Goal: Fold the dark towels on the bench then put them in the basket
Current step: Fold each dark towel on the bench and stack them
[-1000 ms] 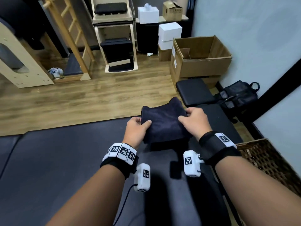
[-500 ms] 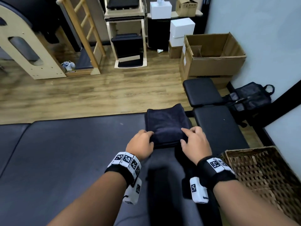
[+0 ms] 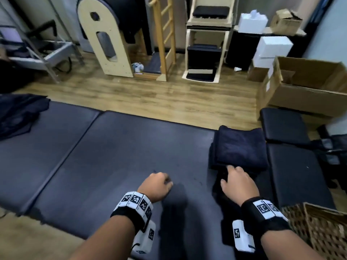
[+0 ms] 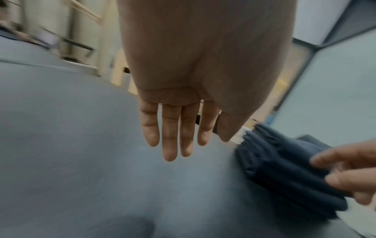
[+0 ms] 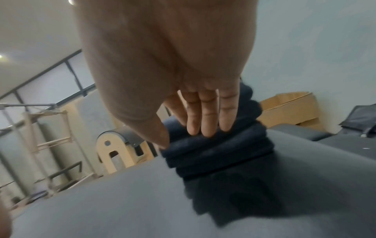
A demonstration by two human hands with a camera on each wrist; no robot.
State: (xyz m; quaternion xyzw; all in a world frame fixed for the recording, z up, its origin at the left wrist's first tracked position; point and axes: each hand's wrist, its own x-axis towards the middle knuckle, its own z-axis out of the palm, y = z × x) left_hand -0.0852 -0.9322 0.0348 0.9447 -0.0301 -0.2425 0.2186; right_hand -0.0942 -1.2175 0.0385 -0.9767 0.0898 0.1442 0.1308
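Note:
A stack of folded dark towels lies on the dark padded bench at its right end. My right hand sits at the stack's near edge, its straight fingers touching the towels. My left hand hovers over bare bench left of the stack, fingers relaxed and holding nothing. More unfolded dark cloth lies at the bench's far left. A wicker basket stands at the lower right, beside the bench.
Black padded bench sections adjoin the bench on the right. An open cardboard box and white boxes stand beyond them. Wooden exercise equipment lines the far wall across the wooden floor.
My left hand has let go of the folded stack and moved left over the bare bench. My right hand stays at the stack's near edge. The head view has swung left.

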